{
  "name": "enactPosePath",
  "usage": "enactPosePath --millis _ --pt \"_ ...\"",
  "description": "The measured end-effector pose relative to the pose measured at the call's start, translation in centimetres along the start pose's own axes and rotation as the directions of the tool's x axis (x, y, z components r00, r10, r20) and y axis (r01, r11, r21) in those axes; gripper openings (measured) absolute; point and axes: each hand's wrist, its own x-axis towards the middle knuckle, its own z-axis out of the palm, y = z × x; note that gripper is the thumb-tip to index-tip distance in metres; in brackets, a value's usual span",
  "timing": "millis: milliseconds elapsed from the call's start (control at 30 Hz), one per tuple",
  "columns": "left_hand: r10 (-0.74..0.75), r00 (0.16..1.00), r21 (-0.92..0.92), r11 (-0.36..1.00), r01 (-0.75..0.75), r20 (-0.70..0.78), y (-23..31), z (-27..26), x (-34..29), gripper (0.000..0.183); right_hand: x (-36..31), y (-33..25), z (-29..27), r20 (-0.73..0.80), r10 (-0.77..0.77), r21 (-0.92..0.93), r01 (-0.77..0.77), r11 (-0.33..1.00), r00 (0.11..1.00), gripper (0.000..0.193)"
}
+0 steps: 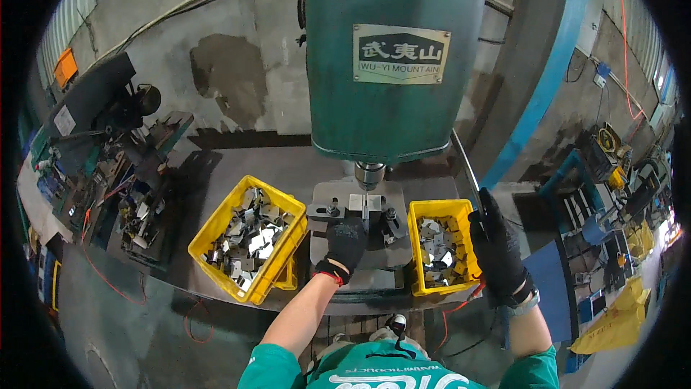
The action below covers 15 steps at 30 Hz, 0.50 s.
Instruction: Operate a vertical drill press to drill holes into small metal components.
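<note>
A green drill press (392,123) stands in front of me, its chuck (370,174) above a metal fixture (366,204) bolted to the machine's table (338,189). My left hand (346,243), in a black glove, is at the near side of the fixture, its fingers closed. What they hold, if anything, is hidden. My right hand (498,249), also gloved in black, is closed round the end of the press's long feed lever (465,161). Clamp blocks with bolts sit on both sides of the fixture, the right clamp (391,223) close to my left hand.
On the left, a tilted yellow bin (209,263) full of small metal pieces rests on another yellow bin (288,277). A second bin of pieces (443,290) stands right of the fixture. Another machine (93,137) is at far left; a blue post (536,101) rises behind the press.
</note>
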Motion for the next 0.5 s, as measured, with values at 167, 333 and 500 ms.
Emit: enactPosePath --millis 167,333,500 --pt "0.082 0.987 0.008 0.997 -0.082 -0.139 -1.0 1.5 0.6 0.011 -0.1 0.6 0.5 -0.014 0.040 0.022 -0.040 0.999 0.999 0.054" --pt "-0.043 0.989 -0.169 0.985 0.018 -0.144 -0.9 -0.9 0.6 0.026 -0.6 1.5 0.9 -0.012 0.102 0.092 -0.100 0.991 0.995 0.048" --pt "0.032 0.926 -0.190 0.975 -0.111 -0.377 -2.5 -3.1 3.0 0.060 -0.5 1.8 1.3 0.110 0.291 0.185 -0.307 0.934 0.951 0.041"
